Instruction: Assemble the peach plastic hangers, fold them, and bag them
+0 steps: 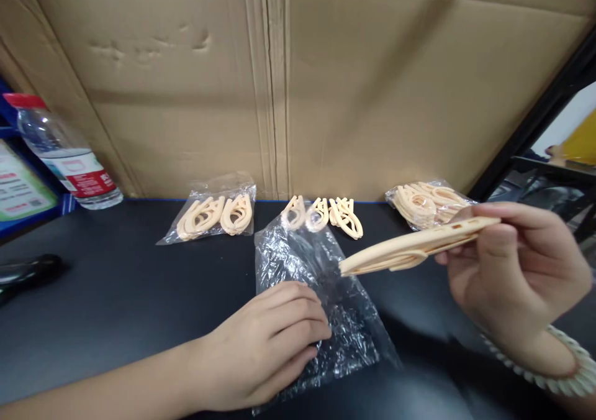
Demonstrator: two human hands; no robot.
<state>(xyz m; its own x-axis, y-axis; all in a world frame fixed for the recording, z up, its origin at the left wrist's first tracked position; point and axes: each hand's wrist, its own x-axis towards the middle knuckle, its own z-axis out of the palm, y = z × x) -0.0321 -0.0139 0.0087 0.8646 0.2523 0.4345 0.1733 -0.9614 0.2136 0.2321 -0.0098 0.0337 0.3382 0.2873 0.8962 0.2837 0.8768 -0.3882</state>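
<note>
My right hand [507, 271] is closed around a thin stack of cream plastic clips [414, 249], held edge-on above the dark table [116, 296] with its tip aimed left. My left hand [274, 342] lies on a crumpled clear plastic bag [321, 283], fingers curled onto the film and pinning it to the table. The tip of the held clips hovers just over the right side of this bag. A pale beaded bracelet [563, 364] circles my right wrist.
Loose cream clips [326, 215] lie at the back centre. A sealed bag of clips [214, 212] sits back left, a fuller bag [426, 204] back right. A cardboard wall [279, 78] closes the back. A water bottle [60, 153] and a black object [28, 271] are at left.
</note>
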